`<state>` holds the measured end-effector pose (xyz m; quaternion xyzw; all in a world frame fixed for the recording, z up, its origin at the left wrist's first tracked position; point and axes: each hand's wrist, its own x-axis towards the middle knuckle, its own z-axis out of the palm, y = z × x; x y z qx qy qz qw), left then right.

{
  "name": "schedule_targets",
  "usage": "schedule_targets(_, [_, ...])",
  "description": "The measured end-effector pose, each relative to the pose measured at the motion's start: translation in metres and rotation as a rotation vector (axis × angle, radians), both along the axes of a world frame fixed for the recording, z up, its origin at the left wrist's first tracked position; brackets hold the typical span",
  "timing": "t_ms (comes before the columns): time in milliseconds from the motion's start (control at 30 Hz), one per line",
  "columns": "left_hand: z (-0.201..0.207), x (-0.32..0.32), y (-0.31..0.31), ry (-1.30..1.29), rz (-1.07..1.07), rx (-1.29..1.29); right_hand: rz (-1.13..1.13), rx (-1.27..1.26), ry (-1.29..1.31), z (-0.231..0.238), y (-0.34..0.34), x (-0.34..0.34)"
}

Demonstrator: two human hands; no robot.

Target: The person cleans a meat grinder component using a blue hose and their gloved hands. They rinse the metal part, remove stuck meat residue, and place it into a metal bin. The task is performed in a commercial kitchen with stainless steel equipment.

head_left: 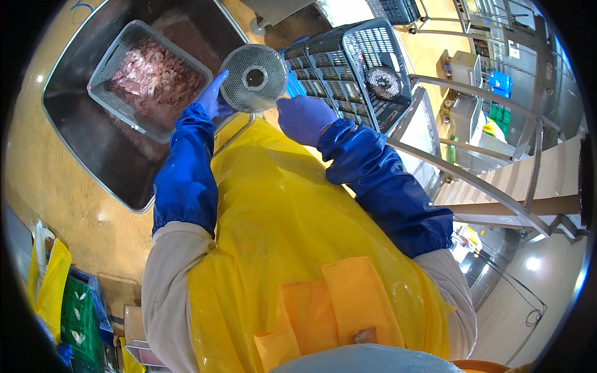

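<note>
A round perforated metal grinder plate point(239, 93), with a ring and hole at its centre, faces up in front of me. My left hand point(214, 98), in a purple glove, grips its left edge with thumb and fingers. Close to the plate's lower right side is my right hand point(305, 119), also gloved; its fingers are curled closed, and whatever they hold, if anything, is hidden. A second perforated round metal part point(384, 82) lies inside the dark grey crate point(323, 59) just beyond my right hand.
Left of me stands a deep steel tub point(78, 121) holding a grey basket point(102, 87) of pinkish meat scraps point(149, 71). Metal rails point(460, 168) run along the right. At lower left is a green crate point(78, 311) beside yellow sheeting point(53, 273).
</note>
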<state>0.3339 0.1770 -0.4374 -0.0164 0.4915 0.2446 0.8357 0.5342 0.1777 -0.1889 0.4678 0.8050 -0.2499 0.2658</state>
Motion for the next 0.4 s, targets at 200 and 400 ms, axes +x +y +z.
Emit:
schedule_targets(200, [-0.009, -0.006, 0.018, -0.060, 0.071, 0.149, 0.018, -0.007, 0.031, 0.005, -0.001, -0.009])
schedule_targets(400, [-0.076, 0.028, 0.011, 0.193, 0.461, 0.452, -0.112, 0.071, 0.007, 0.001, 0.011, -0.028])
